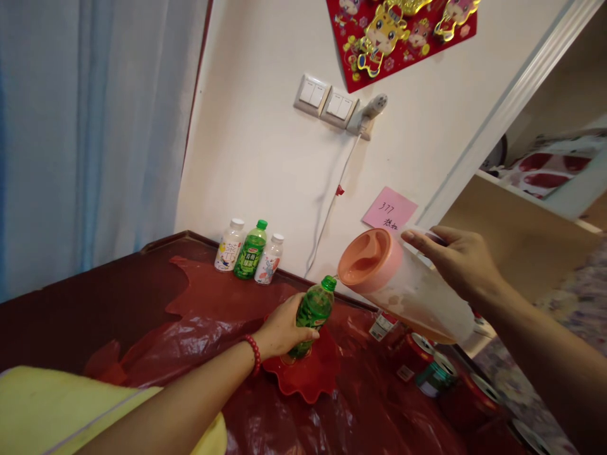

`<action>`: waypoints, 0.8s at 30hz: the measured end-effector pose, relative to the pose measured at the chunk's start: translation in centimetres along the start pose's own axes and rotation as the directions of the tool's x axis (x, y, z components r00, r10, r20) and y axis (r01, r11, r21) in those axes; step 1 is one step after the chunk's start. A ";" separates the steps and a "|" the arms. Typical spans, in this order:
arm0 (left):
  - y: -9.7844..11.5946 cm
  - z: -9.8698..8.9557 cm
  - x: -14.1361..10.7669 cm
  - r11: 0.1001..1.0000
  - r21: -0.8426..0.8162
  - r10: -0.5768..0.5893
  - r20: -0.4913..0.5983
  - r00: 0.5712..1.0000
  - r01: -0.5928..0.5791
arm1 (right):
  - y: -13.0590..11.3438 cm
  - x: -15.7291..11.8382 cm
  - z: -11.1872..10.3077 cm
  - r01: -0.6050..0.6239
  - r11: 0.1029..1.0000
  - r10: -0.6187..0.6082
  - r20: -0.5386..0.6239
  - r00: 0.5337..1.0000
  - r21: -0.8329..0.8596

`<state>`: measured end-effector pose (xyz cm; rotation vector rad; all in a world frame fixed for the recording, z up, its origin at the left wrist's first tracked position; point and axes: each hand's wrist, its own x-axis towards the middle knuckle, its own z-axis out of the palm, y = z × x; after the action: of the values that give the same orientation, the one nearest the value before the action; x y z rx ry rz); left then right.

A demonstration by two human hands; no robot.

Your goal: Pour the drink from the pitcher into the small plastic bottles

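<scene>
My left hand (pixel 279 325), with a red bead bracelet at the wrist, is wrapped round a green drink bottle (pixel 318 306). The bottle leans slightly right over a red scalloped plate (pixel 303 379). My right hand (pixel 455 259) grips the handle of a translucent pitcher (pixel 417 300) with a peach lid (pixel 365 256). Tipped nearly on its side, the pitcher has its lid end beside the bottle's green top and some amber liquid along its lower side. Whether the bottle's cap is on, or liquid is passing between the two, I cannot tell.
Against the wall stand a white bottle (pixel 229 246), another green bottle (pixel 250 251) and a second white bottle (pixel 269 260). Several cans, one of them green (pixel 436 374), line the table's right edge. Crumpled red plastic (pixel 190 341) covers the table. A white cord (pixel 327 218) hangs down the wall.
</scene>
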<state>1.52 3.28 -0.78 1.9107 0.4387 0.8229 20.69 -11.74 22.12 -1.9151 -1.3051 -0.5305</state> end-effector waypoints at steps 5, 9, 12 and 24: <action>0.1 -0.1 -0.1 1.000 0.022 0.000 -0.001 1.000 0.000 | 0.0 0.0 -0.1 -0.035 0.999 0.035 0.003 0.999 -0.010; 0.1 -0.1 0.0 1.000 0.017 0.003 -0.002 1.000 -0.003 | 0.0 0.1 -0.1 -0.033 0.999 0.033 0.004 0.999 -0.012; 0.0 0.0 0.0 1.000 0.015 0.007 -0.002 1.000 -0.007 | 0.0 0.1 -0.1 -0.022 1.000 0.022 0.001 1.000 -0.017; 0.2 0.0 -0.1 1.000 0.012 -0.013 -0.001 1.000 0.013 | 0.0 0.2 0.0 -0.022 1.000 0.022 -0.001 1.000 -0.007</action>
<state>1.46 3.12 -0.61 1.9162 0.4573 0.8141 20.78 -11.62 22.19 -1.9326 -1.2815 -0.5258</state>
